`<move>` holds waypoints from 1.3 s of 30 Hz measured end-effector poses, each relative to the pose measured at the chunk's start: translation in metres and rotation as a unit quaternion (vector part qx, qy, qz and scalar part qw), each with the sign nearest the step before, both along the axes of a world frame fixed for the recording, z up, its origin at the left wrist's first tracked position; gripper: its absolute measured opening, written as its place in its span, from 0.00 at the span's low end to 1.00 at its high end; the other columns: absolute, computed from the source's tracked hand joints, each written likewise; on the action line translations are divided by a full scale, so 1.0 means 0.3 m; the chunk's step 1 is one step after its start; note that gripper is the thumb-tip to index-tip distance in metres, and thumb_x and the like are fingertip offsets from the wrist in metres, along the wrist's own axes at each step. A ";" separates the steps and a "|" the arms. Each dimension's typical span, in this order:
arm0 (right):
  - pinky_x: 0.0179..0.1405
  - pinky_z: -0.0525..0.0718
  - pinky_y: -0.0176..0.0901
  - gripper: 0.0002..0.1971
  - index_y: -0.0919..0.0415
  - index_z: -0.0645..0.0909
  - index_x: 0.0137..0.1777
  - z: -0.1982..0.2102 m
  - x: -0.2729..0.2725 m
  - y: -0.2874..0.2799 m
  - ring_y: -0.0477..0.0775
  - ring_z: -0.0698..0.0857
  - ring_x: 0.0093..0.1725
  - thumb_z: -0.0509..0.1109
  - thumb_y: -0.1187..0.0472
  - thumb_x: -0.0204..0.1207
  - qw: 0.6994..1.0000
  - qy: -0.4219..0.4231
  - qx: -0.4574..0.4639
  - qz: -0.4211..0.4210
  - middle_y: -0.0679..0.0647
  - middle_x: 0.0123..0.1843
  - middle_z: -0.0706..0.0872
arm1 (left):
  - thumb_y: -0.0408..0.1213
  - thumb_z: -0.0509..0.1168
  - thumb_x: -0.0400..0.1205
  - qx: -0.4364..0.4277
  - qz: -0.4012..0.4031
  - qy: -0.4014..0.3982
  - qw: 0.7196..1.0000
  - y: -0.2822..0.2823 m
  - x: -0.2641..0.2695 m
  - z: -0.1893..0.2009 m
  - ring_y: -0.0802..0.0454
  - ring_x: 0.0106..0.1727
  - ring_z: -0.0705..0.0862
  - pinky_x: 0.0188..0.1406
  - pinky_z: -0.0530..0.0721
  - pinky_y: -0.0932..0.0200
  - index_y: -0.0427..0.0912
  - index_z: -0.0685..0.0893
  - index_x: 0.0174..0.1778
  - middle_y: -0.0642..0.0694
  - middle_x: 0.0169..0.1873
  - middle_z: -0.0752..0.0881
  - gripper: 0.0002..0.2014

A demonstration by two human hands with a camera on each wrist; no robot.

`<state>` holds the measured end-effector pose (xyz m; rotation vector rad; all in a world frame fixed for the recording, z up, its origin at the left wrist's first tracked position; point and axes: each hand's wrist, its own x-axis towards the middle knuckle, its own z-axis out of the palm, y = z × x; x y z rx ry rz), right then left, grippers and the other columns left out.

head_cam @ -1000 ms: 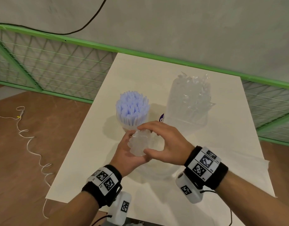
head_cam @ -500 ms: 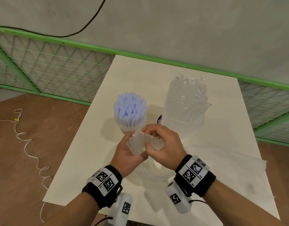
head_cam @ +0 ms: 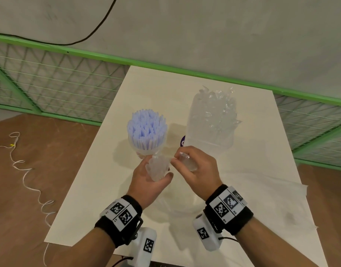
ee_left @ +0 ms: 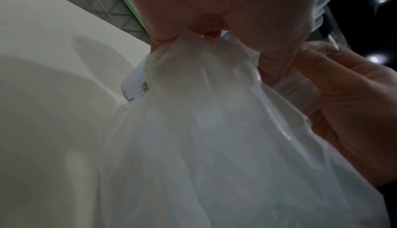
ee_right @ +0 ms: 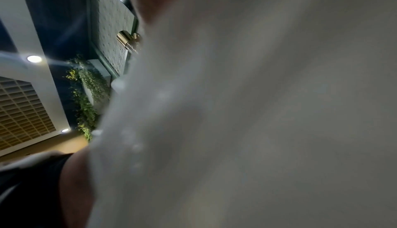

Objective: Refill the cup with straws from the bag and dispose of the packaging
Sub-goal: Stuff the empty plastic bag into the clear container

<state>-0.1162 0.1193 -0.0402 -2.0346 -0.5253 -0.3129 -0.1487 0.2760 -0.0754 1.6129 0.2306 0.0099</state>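
A clear cup [head_cam: 146,149] packed with pale blue straws [head_cam: 146,128] stands on the white table [head_cam: 100,182], left of centre. Just in front of it my left hand [head_cam: 148,180] grips the bunched neck of a translucent plastic bag [head_cam: 158,166], which hangs down below the hand [ee_left: 214,138]. My right hand [head_cam: 196,168] pinches another part of the same plastic beside it. In the right wrist view the plastic [ee_right: 257,112] fills most of the picture and hides the fingers.
A tall clear container of crumpled transparent wrappers [head_cam: 214,120] stands right of the cup. A green-framed wire fence [head_cam: 50,83] runs behind the table. A white cord [head_cam: 31,187] lies on the brown floor at the left.
My right hand has slid off the top of the bunched bag to the right and now pinches a separate fold. The left hand keeps its hold in place.
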 end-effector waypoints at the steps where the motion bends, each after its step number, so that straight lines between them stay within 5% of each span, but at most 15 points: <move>1: 0.50 0.78 0.30 0.04 0.61 0.86 0.45 0.009 0.002 -0.005 0.43 0.85 0.46 0.79 0.65 0.74 1.000 -0.018 -0.002 -0.002 0.48 0.44 0.87 | 0.34 0.77 0.68 0.000 0.004 -0.003 1.000 0.000 0.003 0.000 0.55 0.44 0.88 0.42 0.82 0.73 0.41 0.86 0.48 0.47 0.41 0.89 0.14; 8: 0.54 0.85 0.46 0.09 0.62 0.91 0.45 -0.033 -0.014 -0.059 0.49 0.89 0.52 0.78 0.76 0.70 0.998 0.029 0.053 0.025 0.51 0.47 0.90 | 0.38 0.76 0.65 -0.004 0.011 -0.012 1.000 0.008 0.011 -0.009 0.56 0.46 0.88 0.42 0.80 0.76 0.40 0.85 0.46 0.46 0.43 0.89 0.15; 13: 0.51 0.85 0.42 0.05 0.57 0.90 0.46 -0.009 -0.006 -0.072 0.47 0.90 0.46 0.80 0.66 0.72 0.992 0.089 0.088 -0.016 0.44 0.44 0.91 | 0.38 0.76 0.66 -0.009 -0.002 -0.013 1.000 0.002 0.014 -0.016 0.55 0.45 0.88 0.42 0.80 0.75 0.41 0.85 0.46 0.48 0.42 0.89 0.14; 17: 0.50 0.90 0.56 0.10 0.53 0.88 0.49 0.164 0.075 -0.091 0.57 0.92 0.42 0.79 0.67 0.73 0.983 0.066 0.167 -0.024 0.51 0.42 0.91 | 0.44 0.76 0.63 -0.026 -0.002 -0.011 1.000 0.003 0.021 -0.023 0.53 0.46 0.88 0.44 0.81 0.73 0.42 0.85 0.46 0.50 0.42 0.89 0.18; 20: 0.44 0.90 0.57 0.10 0.65 0.84 0.53 0.382 0.162 -0.142 0.67 0.91 0.38 0.75 0.74 0.74 0.969 -0.003 0.246 -0.029 0.65 0.41 0.88 | 0.42 0.76 0.64 -0.028 -0.002 -0.006 1.000 0.005 0.022 -0.027 0.52 0.45 0.88 0.43 0.82 0.71 0.41 0.85 0.46 0.49 0.41 0.89 0.17; 22: 0.42 0.90 0.59 0.12 0.67 0.81 0.57 0.500 0.231 -0.185 0.71 0.90 0.38 0.74 0.74 0.75 0.962 -0.054 0.269 -0.021 0.65 0.42 0.86 | 0.39 0.76 0.65 -0.034 -0.004 -0.004 0.999 0.004 0.020 -0.027 0.52 0.45 0.89 0.43 0.82 0.71 0.40 0.84 0.47 0.48 0.42 0.90 0.16; 27: 0.44 0.89 0.63 0.13 0.71 0.78 0.60 0.593 0.368 -0.216 0.65 0.86 0.44 0.74 0.68 0.78 0.968 -0.069 0.241 0.022 0.67 0.48 0.81 | 0.37 0.77 0.67 -0.033 -0.006 -0.001 0.999 0.005 0.016 -0.025 0.51 0.44 0.89 0.42 0.83 0.69 0.39 0.85 0.47 0.47 0.41 0.89 0.15; 35: 0.39 0.90 0.61 0.11 0.70 0.78 0.59 0.600 0.444 -0.200 0.64 0.89 0.36 0.73 0.68 0.80 0.988 -0.061 0.132 0.056 0.61 0.43 0.81 | 0.37 0.77 0.66 -0.031 -0.001 0.011 0.999 0.008 0.007 -0.016 0.50 0.44 0.89 0.42 0.86 0.65 0.42 0.85 0.46 0.47 0.42 0.89 0.14; 39: 0.39 0.90 0.61 0.11 0.68 0.77 0.59 0.631 0.468 -0.199 0.69 0.88 0.36 0.72 0.67 0.81 0.988 -0.071 0.110 0.082 0.60 0.42 0.81 | 0.29 0.78 0.71 -0.038 -0.004 0.018 0.999 0.008 0.007 -0.006 0.49 0.43 0.89 0.40 0.85 0.67 0.40 0.85 0.48 0.46 0.42 0.89 0.13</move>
